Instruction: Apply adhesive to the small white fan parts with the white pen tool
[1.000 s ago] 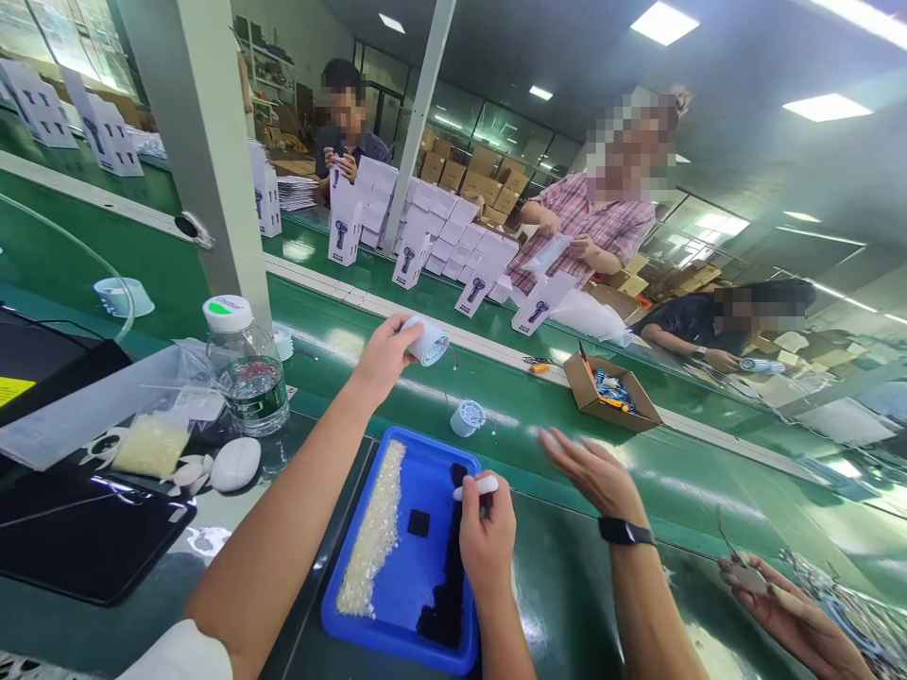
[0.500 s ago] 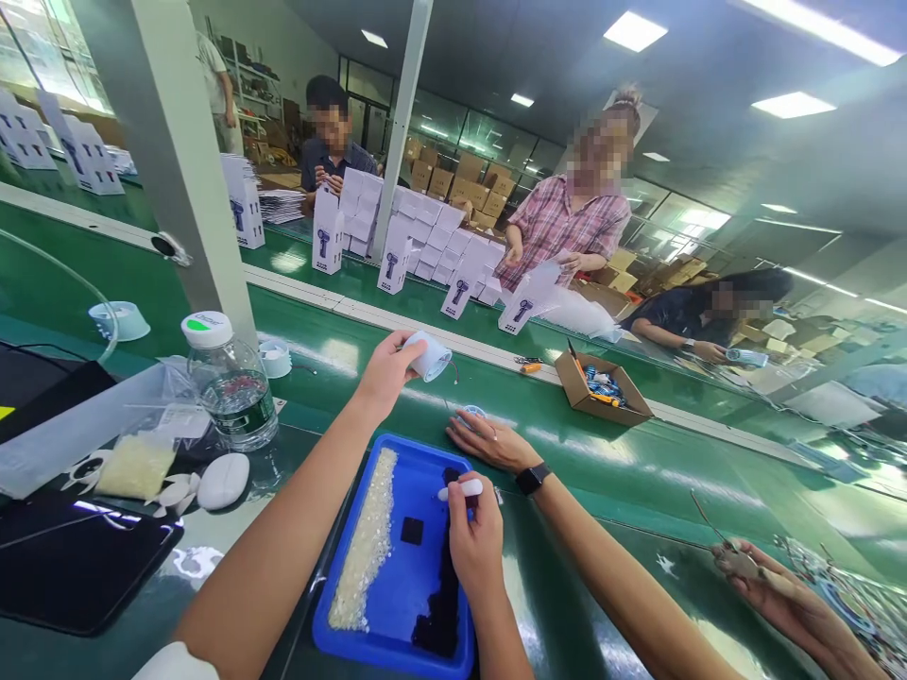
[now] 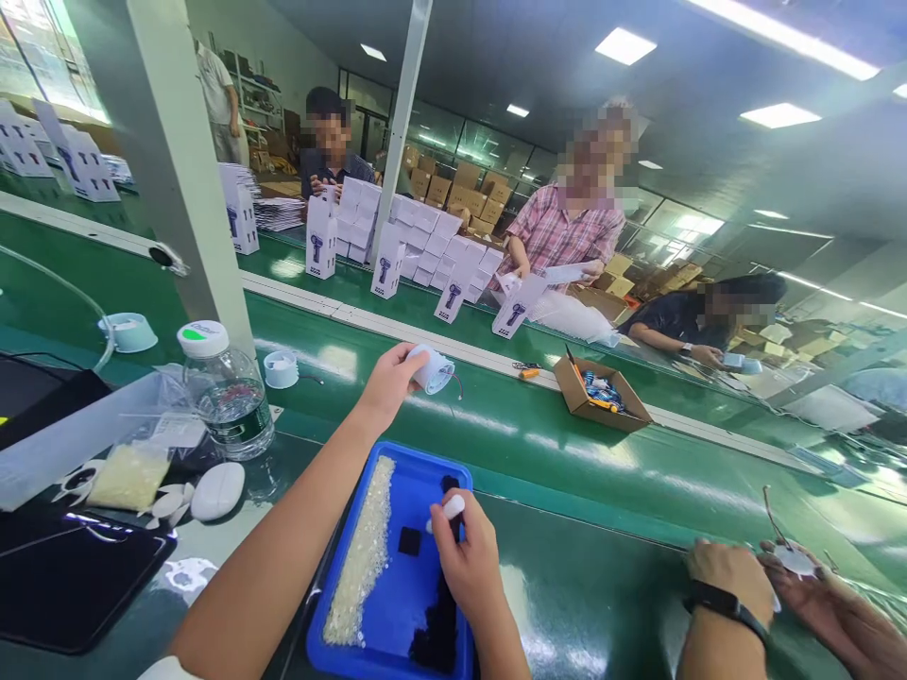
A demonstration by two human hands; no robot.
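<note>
My left hand (image 3: 389,382) is wrapped round a light blue cylindrical part (image 3: 434,370), with a thin wire hanging from its open end, above the green belt. Over the right side of a blue tray (image 3: 397,604), my right hand (image 3: 468,552) grips a white pen-like tool (image 3: 448,512). The tray holds a strip of small translucent pieces (image 3: 361,557) on its left, a pile of black pieces (image 3: 434,637) on its right and one black square (image 3: 409,541) between them.
A co-worker's hands (image 3: 733,576) work at the right. At the left are a water bottle (image 3: 231,401), a white mouse (image 3: 217,491) and a black tablet (image 3: 77,576). A cardboard box (image 3: 599,397) and white cartons stand beyond.
The co-worker's hand with the dark watch has left the belt beside the tray and moved to the far right. The small round part there is gone. My right hand has shifted slightly left and down.
</note>
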